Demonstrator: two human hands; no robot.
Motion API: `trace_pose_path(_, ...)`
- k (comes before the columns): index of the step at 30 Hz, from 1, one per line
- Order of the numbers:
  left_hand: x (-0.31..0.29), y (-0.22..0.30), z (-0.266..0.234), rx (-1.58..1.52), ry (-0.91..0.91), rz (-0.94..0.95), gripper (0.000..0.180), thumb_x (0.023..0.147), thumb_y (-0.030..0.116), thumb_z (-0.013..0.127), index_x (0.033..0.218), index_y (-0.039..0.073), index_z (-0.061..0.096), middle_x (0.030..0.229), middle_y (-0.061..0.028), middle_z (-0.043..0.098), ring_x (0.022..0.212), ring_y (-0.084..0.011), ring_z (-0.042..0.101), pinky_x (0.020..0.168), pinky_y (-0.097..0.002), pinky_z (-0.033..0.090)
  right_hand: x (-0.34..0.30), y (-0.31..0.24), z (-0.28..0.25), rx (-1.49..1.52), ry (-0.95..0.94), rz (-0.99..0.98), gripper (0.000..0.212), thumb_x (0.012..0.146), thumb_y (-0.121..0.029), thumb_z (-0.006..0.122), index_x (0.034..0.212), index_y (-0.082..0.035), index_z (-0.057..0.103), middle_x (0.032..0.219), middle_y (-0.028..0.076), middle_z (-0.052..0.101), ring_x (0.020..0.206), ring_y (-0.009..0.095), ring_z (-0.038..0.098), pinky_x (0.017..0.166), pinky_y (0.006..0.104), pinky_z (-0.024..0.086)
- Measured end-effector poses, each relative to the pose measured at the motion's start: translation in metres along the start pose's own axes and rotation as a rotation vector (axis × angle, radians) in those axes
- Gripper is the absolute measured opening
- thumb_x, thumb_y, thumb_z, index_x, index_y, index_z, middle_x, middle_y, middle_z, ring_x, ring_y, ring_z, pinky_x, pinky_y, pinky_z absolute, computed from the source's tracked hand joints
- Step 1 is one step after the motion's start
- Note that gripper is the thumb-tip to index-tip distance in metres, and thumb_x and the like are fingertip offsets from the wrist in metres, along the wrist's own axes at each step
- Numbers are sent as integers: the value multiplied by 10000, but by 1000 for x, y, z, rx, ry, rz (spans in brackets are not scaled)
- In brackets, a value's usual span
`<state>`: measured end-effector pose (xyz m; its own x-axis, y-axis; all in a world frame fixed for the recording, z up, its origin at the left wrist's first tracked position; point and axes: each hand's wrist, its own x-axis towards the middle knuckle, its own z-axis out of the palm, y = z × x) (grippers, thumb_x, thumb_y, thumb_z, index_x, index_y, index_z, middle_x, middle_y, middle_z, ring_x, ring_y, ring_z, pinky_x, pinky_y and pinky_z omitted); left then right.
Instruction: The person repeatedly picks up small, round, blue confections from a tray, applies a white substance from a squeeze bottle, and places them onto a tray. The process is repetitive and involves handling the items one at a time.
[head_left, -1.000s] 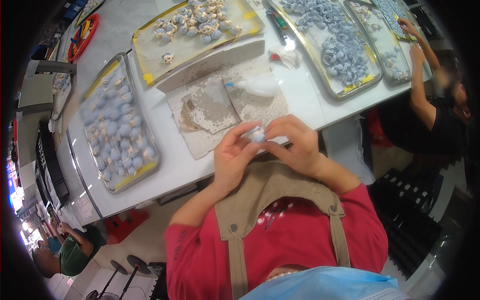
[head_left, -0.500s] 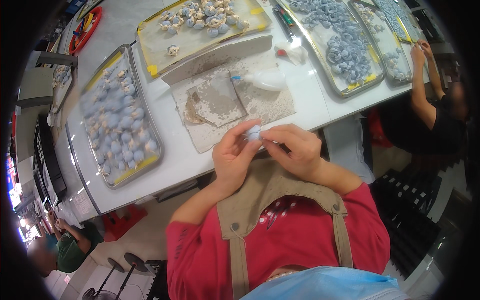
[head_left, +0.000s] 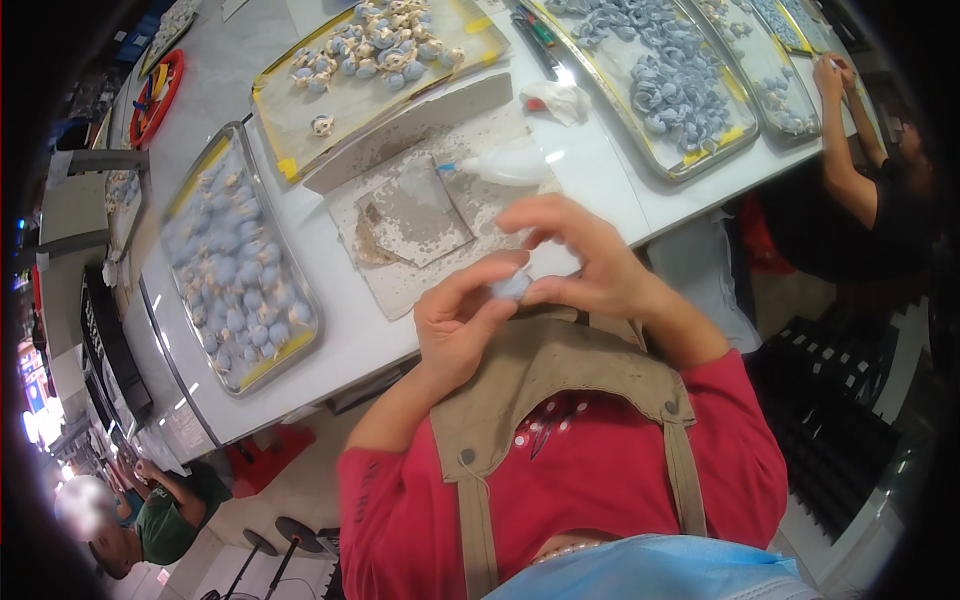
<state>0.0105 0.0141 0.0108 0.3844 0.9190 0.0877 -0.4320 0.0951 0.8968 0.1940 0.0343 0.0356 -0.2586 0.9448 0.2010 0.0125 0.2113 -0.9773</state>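
My left hand (head_left: 462,325) is closed in a pinch on a small pale-blue figurine piece (head_left: 511,286), held just above the brown apron (head_left: 560,360). My right hand (head_left: 590,255) is open beside it, its fingers curved and lifted away, while its thumb tip reaches the piece's right side. The fingers partly cover the piece, so its details cannot be made out. Beyond my hands lies a glue-spotted cardboard sheet (head_left: 400,285) with a smaller square of board (head_left: 425,215) on it. A white squeeze bottle with a blue tip (head_left: 505,166) rests on the cardboard.
At the left, a metal tray (head_left: 318,335) holds several blue figurines. Cream-and-blue figurines sit on a yellow-taped board (head_left: 275,95) at the back. Another tray (head_left: 745,135) at the right bears curled blue pieces. A crumpled tissue (head_left: 565,103) lies near pens. Co-workers sit at both sides.
My right hand's fingers have lifted and spread away from the blue piece, where they pinched before. My left hand keeps its hold. The whole view has shifted slightly.
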Motion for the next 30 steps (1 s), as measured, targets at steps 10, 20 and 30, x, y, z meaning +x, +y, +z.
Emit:
trace_pose_path(10,1,3,0,178,-57,-38,308,826,55,637,1118,-21,580,1088,-139,621,961,-158,595,827,-256,461,0,8,-13,130,-344,164,483,745,-222,723,1157,-21,568,1059,94,635,952,161,603,846,284,459)
trace_pose_path(20,2,10,0,368,-114,52,222,833,84,638,1037,-5,631,978,-130,660,869,-138,619,763,-238,477,-6,5,-12,116,-321,121,437,723,-144,744,1107,1,595,1039,101,648,922,144,614,819,265,472)
trace_pose_path(30,-3,-5,-1,148,21,78,277,857,66,601,1116,-24,568,1089,-139,617,974,-181,592,845,-272,458,-13,4,6,680,-219,295,441,846,-70,600,1262,4,474,1154,89,560,1045,126,518,903,273,415)
